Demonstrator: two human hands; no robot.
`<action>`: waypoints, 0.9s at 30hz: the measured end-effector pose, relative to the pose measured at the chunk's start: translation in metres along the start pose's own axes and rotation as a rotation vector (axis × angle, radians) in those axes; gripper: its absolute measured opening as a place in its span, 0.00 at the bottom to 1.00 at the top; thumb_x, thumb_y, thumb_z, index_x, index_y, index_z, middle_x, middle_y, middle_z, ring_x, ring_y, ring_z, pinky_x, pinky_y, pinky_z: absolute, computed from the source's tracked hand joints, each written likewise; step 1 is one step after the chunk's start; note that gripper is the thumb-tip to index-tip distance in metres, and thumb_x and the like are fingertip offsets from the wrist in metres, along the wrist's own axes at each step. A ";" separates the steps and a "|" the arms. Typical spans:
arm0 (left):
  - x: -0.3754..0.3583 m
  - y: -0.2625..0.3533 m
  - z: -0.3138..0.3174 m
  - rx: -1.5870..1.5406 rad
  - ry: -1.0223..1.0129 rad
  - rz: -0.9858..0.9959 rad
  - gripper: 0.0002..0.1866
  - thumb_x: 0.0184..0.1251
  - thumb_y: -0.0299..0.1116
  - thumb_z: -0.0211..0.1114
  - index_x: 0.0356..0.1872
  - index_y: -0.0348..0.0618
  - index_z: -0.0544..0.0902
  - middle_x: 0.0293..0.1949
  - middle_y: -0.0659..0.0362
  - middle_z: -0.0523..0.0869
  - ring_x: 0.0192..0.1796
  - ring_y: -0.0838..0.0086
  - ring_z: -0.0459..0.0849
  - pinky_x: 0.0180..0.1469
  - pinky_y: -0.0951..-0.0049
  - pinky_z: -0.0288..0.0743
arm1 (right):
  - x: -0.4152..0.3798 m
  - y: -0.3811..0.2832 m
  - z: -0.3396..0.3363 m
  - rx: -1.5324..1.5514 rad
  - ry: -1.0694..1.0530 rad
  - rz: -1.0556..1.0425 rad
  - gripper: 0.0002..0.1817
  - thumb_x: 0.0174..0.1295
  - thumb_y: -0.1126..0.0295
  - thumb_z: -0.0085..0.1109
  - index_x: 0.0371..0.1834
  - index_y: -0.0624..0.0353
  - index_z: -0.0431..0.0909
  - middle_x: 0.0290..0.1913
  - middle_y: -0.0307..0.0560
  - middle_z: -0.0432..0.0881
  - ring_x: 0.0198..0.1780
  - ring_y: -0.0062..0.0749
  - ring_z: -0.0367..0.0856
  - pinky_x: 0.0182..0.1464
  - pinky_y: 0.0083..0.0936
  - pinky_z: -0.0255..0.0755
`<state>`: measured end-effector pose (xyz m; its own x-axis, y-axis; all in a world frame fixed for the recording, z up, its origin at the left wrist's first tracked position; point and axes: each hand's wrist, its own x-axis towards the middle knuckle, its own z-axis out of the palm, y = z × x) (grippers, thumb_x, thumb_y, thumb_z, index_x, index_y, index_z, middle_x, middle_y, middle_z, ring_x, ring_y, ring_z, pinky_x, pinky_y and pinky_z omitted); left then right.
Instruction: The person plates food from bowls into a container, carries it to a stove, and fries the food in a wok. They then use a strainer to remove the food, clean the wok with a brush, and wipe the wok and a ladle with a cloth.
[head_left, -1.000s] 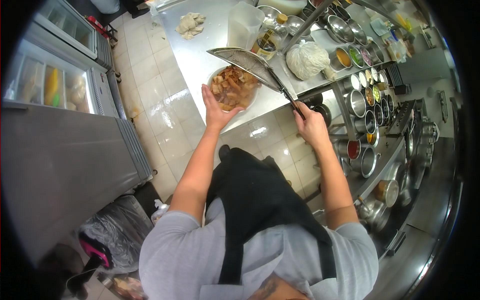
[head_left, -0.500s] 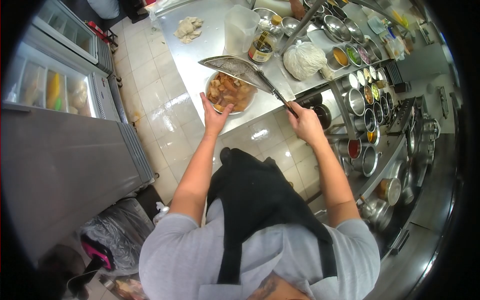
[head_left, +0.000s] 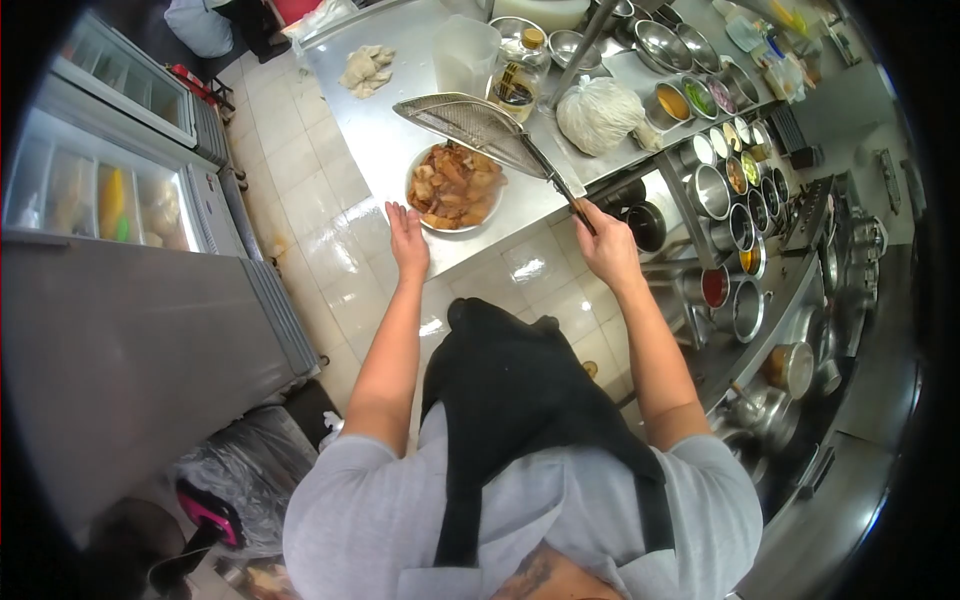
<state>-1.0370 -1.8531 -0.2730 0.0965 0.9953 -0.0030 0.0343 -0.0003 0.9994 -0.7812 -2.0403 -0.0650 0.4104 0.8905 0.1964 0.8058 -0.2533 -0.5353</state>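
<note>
Above the counter [head_left: 470, 245], the right hand [head_left: 608, 247] holds a strainer [head_left: 478, 128]

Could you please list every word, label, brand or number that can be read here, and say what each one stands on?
No text can be read.
Clear bottle with a yellow cap: its printed label is too blurred to read.
Any other markings are too small or blurred.

Bowl [head_left: 455, 231] on counter [head_left: 355, 130]; strainer [head_left: 472, 122] seemingly above.
</note>
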 end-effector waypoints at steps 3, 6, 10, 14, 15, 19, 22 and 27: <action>-0.001 -0.025 -0.006 -0.048 0.035 0.028 0.37 0.86 0.48 0.51 0.83 0.34 0.52 0.80 0.40 0.62 0.80 0.57 0.65 0.78 0.65 0.62 | 0.002 -0.002 -0.010 0.042 0.013 -0.003 0.16 0.67 0.69 0.64 0.57 0.55 0.82 0.37 0.63 0.86 0.39 0.62 0.84 0.40 0.47 0.77; -0.013 -0.032 -0.006 -0.050 0.119 0.043 0.30 0.87 0.48 0.49 0.77 0.36 0.61 0.71 0.45 0.72 0.71 0.62 0.74 0.70 0.66 0.70 | -0.003 0.008 -0.024 0.112 0.007 0.031 0.16 0.67 0.69 0.65 0.58 0.56 0.83 0.34 0.61 0.85 0.36 0.57 0.85 0.39 0.43 0.77; -0.047 -0.044 -0.011 -0.058 0.225 -0.066 0.18 0.87 0.46 0.49 0.54 0.40 0.75 0.39 0.62 0.80 0.38 0.78 0.76 0.40 0.75 0.73 | -0.029 0.050 -0.058 0.359 -0.007 0.252 0.18 0.70 0.65 0.65 0.60 0.59 0.83 0.25 0.50 0.82 0.24 0.30 0.82 0.31 0.32 0.75; -0.119 -0.033 0.015 0.373 -0.020 0.416 0.19 0.87 0.38 0.47 0.30 0.42 0.71 0.24 0.67 0.68 0.27 0.80 0.66 0.29 0.75 0.63 | -0.083 0.098 -0.133 0.933 -0.044 0.537 0.22 0.75 0.62 0.62 0.67 0.59 0.79 0.28 0.39 0.83 0.19 0.18 0.75 0.19 0.21 0.69; -0.135 -0.029 0.024 0.321 -0.152 0.029 0.25 0.88 0.43 0.48 0.24 0.42 0.70 0.20 0.66 0.66 0.24 0.79 0.64 0.26 0.73 0.62 | -0.102 0.111 -0.159 1.016 -0.020 0.581 0.22 0.75 0.62 0.62 0.67 0.60 0.78 0.29 0.40 0.83 0.20 0.18 0.76 0.18 0.22 0.70; -0.201 -0.029 0.092 0.275 -0.638 -0.278 0.19 0.87 0.41 0.48 0.35 0.40 0.74 0.27 0.59 0.77 0.24 0.75 0.75 0.26 0.71 0.70 | -0.206 0.198 -0.239 1.297 0.302 0.553 0.17 0.76 0.63 0.60 0.62 0.58 0.77 0.30 0.42 0.84 0.19 0.22 0.76 0.17 0.22 0.70; -0.244 -0.033 0.157 0.403 -0.935 -0.091 0.14 0.75 0.23 0.52 0.59 0.41 0.72 0.54 0.49 0.79 0.31 0.70 0.83 0.35 0.69 0.79 | -0.281 0.273 -0.307 1.384 0.602 0.458 0.15 0.76 0.64 0.61 0.59 0.57 0.75 0.32 0.42 0.84 0.19 0.23 0.77 0.18 0.22 0.72; -0.264 -0.078 0.269 0.797 -1.301 0.033 0.31 0.62 0.22 0.58 0.70 0.39 0.69 0.66 0.45 0.77 0.45 0.65 0.87 0.51 0.65 0.81 | -0.387 0.418 -0.412 1.221 1.236 0.563 0.13 0.76 0.66 0.59 0.58 0.58 0.73 0.31 0.44 0.82 0.20 0.28 0.79 0.20 0.28 0.75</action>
<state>-0.7980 -2.1420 -0.3595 0.8735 0.2209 -0.4338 0.4837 -0.4932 0.7230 -0.4273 -2.6462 -0.0263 0.9924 -0.0956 -0.0773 -0.0191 0.5012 -0.8651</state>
